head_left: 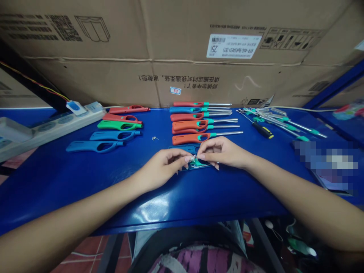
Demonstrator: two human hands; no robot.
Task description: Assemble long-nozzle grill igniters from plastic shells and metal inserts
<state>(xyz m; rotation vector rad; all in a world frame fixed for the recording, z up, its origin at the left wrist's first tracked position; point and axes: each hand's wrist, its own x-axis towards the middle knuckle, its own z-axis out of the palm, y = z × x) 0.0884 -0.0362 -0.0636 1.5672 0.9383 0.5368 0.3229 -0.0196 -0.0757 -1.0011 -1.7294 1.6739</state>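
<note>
My left hand [166, 167] is closed in a pinch on a thin white wire [193, 157]. Thumb and forefinger of my right hand [220, 152] close on the same wire from the other side. Just below my fingers lies an opened blue lighter handle shell [184, 148], with a green trigger part [196, 163] in it. My right hand covers much of the shell. Behind my hands are several assembled gas lighters with metal barrels, the nearest an orange lighter [187, 138].
Empty handles lie at left, including a blue handle [85, 146] and a green handle [113, 124], near a power strip [54, 127]. Small screws [154, 138] sit mid-table. At right are a screwdriver [263, 130] and loose metal barrels [292, 127]. A cardboard box [113, 79] stands behind.
</note>
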